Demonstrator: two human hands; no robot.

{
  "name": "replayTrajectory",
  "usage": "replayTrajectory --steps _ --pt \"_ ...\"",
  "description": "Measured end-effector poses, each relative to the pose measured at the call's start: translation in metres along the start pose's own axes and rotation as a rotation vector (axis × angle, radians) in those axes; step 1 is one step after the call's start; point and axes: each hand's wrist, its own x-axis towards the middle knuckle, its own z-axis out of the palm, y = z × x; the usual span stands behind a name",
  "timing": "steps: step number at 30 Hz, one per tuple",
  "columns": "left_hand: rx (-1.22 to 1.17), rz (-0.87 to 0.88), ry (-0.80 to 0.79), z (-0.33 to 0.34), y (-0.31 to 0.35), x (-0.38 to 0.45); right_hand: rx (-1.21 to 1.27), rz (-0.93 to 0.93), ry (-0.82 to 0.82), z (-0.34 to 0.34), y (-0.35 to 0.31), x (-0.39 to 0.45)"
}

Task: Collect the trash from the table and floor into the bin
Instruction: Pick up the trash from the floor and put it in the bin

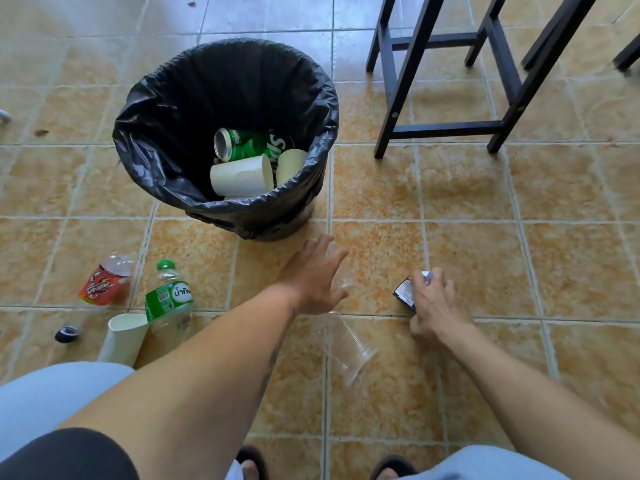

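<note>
- Right hand (434, 303) curled round a small dark wrapper (404, 293) on the floor — pinch firmly before lifting.
- Left hand (317, 275) spread, empty, reaching over a clear plastic cup (349, 344) lying just beneath — close round its body, gently.
- Carry both to the bin (221, 98) just ahead.

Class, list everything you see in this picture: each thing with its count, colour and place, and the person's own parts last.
Bin: 1, black bag lining, centre floor.
Can: 1, green, inside bin.
Paper cups in bin: at least 2, white.
Paper cup: 1, white, floor left.
Water bottle: 1, green label, floor left.
Soda bottle: 1, red label, floor left.
Bottle cap: 1, dark, far left.
Plastic cup: 1, clear, between the arms.
Stool: 1, black, upper right.
Packet: 1, dark and white, in right hand.
Left hand: open.
Right hand: gripping packet.
</note>
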Motion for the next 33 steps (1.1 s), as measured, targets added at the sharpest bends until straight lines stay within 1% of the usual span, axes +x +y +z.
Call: replayTrajectory --steps 3,5,7,10,12,14,16,18,21,23,26,28,30,33 --pt "-0.039 -0.004 0.061 0.0 0.007 0.002 0.158 0.0 0.083 -0.023 0.0 -0.004" --pt "-0.145 -0.01 0.096 -0.001 0.021 0.004 0.273 0.011 0.19 -0.042 0.004 -0.01" --pt "-0.299 0.01 0.178 -0.01 0.039 0.007 0.364 -0.011 0.335 -0.067 0.009 -0.014" --pt "-0.413 0.074 0.361 -0.049 0.06 0.013 0.436 -0.113 0.499 -0.12 0.011 -0.016" --pt "-0.472 0.091 0.467 -0.086 0.07 0.014 0.474 -0.144 0.572 -0.161 0.011 -0.02" --pt "-0.497 0.106 0.542 -0.125 0.073 0.01 0.504 -0.171 0.611 -0.202 0.009 -0.027" --pt "-0.467 0.115 0.602 -0.165 0.067 0.003 0.526 -0.202 0.62 -0.242 -0.003 -0.034" --pt "-0.437 0.07 0.637 -0.202 0.052 -0.007 0.537 -0.263 0.613 -0.272 -0.03 -0.037" --pt "-0.4 -0.065 0.668 -0.242 0.016 -0.023 0.598 -0.387 0.563 -0.297 -0.081 -0.036" --pt "-0.401 -0.2 0.641 -0.255 -0.009 -0.029 0.615 -0.434 0.502 -0.302 -0.112 -0.031" --pt "-0.429 -0.41 0.472 -0.255 -0.04 -0.039 0.619 -0.458 0.355 -0.298 -0.148 -0.021" --pt "-0.431 -0.451 0.399 -0.242 -0.055 -0.045 0.532 -0.442 0.285 -0.286 -0.162 -0.014" --pt "-0.442 -0.451 0.426 -0.229 -0.064 -0.047 0.446 -0.423 0.266 -0.277 -0.164 -0.007" --pt "-0.428 -0.431 0.557 -0.217 -0.078 -0.052 0.372 -0.462 0.279 -0.27 -0.166 -0.004"
